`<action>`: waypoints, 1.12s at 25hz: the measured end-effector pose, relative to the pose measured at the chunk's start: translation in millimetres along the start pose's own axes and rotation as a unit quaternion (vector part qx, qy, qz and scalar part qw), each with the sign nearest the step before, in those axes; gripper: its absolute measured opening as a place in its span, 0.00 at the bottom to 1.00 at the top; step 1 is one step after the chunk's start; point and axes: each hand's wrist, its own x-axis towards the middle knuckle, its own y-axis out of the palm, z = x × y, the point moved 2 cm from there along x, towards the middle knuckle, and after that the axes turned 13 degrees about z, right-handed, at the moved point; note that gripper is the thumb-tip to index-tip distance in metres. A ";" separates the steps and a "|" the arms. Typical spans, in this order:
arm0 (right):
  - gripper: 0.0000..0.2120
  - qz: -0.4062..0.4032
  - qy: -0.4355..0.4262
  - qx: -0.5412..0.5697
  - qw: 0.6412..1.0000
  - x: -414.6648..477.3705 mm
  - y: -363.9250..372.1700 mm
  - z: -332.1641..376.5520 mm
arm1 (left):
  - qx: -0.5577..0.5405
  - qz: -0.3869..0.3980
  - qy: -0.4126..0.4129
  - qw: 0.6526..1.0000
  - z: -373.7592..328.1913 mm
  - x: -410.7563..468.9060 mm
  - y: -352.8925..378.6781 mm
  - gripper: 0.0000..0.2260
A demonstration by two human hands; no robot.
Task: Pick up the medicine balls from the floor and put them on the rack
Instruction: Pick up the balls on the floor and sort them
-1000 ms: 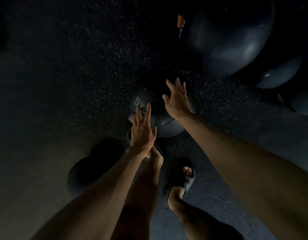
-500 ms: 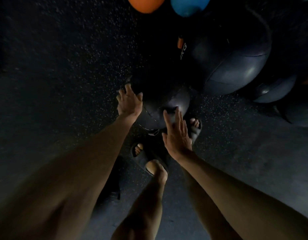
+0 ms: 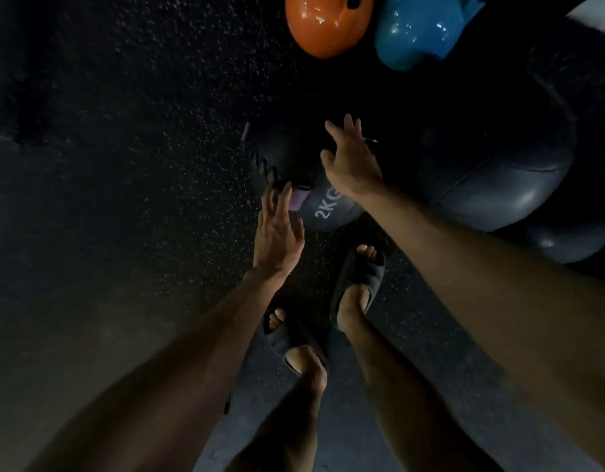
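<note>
Right hand (image 3: 352,161) now over medicine ball (image 3: 323,218)

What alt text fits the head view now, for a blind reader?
In dim light, a person's open left hand and right hand reach either side of a dark medicine ball marked 2KG on a speckled floor. A larger dark ball lies to its right, with an orange weight and a blue weight beyond; feet in dark slides below.
</note>
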 end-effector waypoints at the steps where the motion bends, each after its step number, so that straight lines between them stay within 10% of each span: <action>1: 0.26 -0.013 -0.004 0.000 1.000 7.6 -11.9 2.4 | -0.007 -0.004 -0.005 1.000 -5.9 14.1 -7.6 0.28; 14: 0.36 0.016 -0.057 -0.135 0.989 18.1 -28.4 -14.1 | -0.116 -0.034 -0.079 0.990 -66.9 164.3 -96.6 0.27; 22: 0.26 0.013 -0.109 -0.208 0.972 -33.8 -6.0 18.5 | -0.140 0.090 -0.244 0.955 -4.2 33.4 -41.8 0.16; 28: 0.19 0.214 -0.085 -0.339 0.912 -133.6 115.4 34.3 | -0.192 0.115 -0.294 0.929 58.7 -112.4 -10.4 0.14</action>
